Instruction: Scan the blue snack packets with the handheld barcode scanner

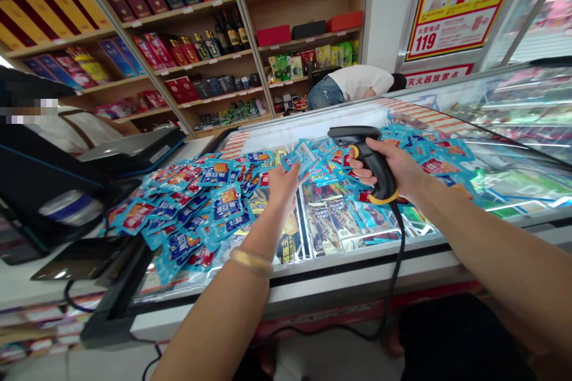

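Observation:
My right hand (386, 164) is wrapped round the grip of a black and yellow barcode scanner (379, 175), whose head points left over the freezer. In my left hand (283, 183) a small blue snack packet (302, 156) is pinched, its paler printed side up, just left of the scanner head. A big heap of blue snack packets (227, 202) with red or navy labels lies on the glass top to the left of my left hand. More such packets (440, 161) spread beyond and to the right of the scanner.
Under the glass of the chest freezer (357, 277) lie wrapped ice creams (333, 223). The scanner's cable (397, 268) hangs over the front edge. Counter equipment (134, 149) and a person stand at left; another person (357, 84) bends behind the freezer, near shelves (214, 59) of boxes and bottles.

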The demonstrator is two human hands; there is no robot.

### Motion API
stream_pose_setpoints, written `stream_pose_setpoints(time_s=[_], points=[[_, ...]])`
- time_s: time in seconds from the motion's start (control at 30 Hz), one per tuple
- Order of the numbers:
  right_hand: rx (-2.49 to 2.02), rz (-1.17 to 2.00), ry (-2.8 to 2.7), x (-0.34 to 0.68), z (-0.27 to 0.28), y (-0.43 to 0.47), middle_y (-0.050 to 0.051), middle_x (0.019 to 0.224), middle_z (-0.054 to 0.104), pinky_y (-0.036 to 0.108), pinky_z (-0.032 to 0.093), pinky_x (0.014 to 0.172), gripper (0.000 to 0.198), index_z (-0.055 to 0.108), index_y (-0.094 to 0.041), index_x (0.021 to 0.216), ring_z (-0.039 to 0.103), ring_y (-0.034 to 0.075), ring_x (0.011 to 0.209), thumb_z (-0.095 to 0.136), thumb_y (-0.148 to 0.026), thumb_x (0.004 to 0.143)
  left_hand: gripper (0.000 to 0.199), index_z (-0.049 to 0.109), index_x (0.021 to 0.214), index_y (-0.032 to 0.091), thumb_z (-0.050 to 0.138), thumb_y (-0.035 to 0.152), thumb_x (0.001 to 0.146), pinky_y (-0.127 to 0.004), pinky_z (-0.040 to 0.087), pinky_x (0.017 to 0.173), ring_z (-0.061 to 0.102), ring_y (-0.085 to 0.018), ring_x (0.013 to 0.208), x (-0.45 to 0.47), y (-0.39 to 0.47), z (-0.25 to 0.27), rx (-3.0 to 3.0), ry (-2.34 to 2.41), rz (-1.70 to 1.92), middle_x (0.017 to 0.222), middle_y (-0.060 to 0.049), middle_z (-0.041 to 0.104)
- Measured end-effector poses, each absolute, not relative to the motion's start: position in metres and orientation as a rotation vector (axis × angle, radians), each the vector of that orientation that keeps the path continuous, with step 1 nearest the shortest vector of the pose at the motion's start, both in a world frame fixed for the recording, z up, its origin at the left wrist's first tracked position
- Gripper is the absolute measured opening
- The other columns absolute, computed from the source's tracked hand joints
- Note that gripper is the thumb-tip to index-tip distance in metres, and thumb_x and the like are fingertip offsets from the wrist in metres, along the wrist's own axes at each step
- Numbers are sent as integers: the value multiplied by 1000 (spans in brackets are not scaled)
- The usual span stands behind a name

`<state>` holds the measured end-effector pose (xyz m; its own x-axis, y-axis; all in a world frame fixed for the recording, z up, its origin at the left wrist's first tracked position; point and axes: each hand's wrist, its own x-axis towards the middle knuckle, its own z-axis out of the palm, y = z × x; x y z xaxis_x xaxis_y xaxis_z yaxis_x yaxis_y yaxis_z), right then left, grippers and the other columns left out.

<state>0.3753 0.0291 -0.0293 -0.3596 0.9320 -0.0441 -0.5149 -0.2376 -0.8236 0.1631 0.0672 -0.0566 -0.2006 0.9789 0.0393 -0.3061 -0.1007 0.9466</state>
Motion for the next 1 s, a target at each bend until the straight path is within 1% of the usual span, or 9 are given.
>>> stream_pose_setpoints(time_s=[0.1, 0.3, 0.37, 0.43, 0.57, 0.7, 0.8, 0.93, 1.0], points=[[-664, 1817, -912, 373, -29, 28, 2, 68, 49, 17, 38, 37, 23, 56, -16, 85, 40, 8, 48, 53, -38, 90, 41, 37, 59, 19, 78, 21, 66, -51, 57, 92, 56, -8, 66, 162, 69, -59, 949, 1050, 1508, 59, 9, 43], [-667, 1839, -906, 373, -30, 29, 2, 68, 49, 18, 38, 37, 20, 54, -18, 87, 40, 9, 48, 54, -38, 90, 30, 46, 63, 17, 76, 20, 66, -49, 57, 92, 61, -10, 70, 161, 69, -59, 952, 1058, 1511, 63, 6, 55], [-663, 1838, -910, 373, -31, 29, 1, 68, 49, 18, 38, 37, 21, 54, -18, 87, 40, 10, 48, 54, -38, 90, 21, 52, 67, 17, 73, 19, 67, -47, 58, 90, 62, -10, 70, 162, 69, -60, 966, 1067, 1513, 65, 5, 58], [-659, 1824, -910, 374, -32, 30, 1, 67, 48, 18, 38, 37, 22, 54, -18, 87, 41, 10, 48, 54, -39, 90, 13, 61, 79, 16, 69, 19, 69, -45, 59, 87, 64, -12, 73, 163, 70, -62, 1011, 1065, 1515, 71, 4, 63], [-670, 1783, -870, 369, -35, 31, 2, 69, 50, 17, 40, 37, 22, 55, -17, 87, 42, 9, 49, 52, -39, 91, 34, 70, 108, 21, 61, 19, 75, -42, 57, 89, 69, -17, 85, 154, 72, -56, 1314, 1155, 1562, 94, -1, 74], [-673, 1792, -847, 349, -32, 31, 2, 68, 50, 18, 41, 38, 21, 55, -17, 86, 43, 10, 49, 53, -38, 91, 37, 73, 112, 24, 54, 16, 81, -40, 51, 101, 69, -21, 101, 117, 59, -31, 1902, 1335, 1586, 108, -4, 75], [-669, 1849, -854, 324, -28, 29, 2, 67, 50, 18, 42, 38, 22, 54, -17, 82, 43, 10, 48, 54, -38, 91, 40, 72, 116, 25, 50, 16, 84, -40, 42, 111, 63, -21, 119, 69, 44, -14, 2286, 1442, 1536, 124, -3, 70], [-653, 1935, -878, 286, -28, 30, 2, 66, 51, 19, 42, 39, 24, 54, -17, 81, 45, 10, 49, 56, -39, 90, 45, 67, 124, 28, 44, 17, 86, -48, 32, 118, 59, -22, 125, -3, 27, -13, 2564, 1720, 1310, 133, -2, 65], [-643, 1960, -892, 269, -30, 30, 2, 67, 53, 18, 42, 40, 23, 55, -17, 82, 46, 9, 49, 56, -39, 90, 47, 65, 128, 27, 39, 18, 89, -49, 28, 120, 56, -22, 129, -30, 20, -21, 2665, 1804, 1082, 138, -3, 61]])
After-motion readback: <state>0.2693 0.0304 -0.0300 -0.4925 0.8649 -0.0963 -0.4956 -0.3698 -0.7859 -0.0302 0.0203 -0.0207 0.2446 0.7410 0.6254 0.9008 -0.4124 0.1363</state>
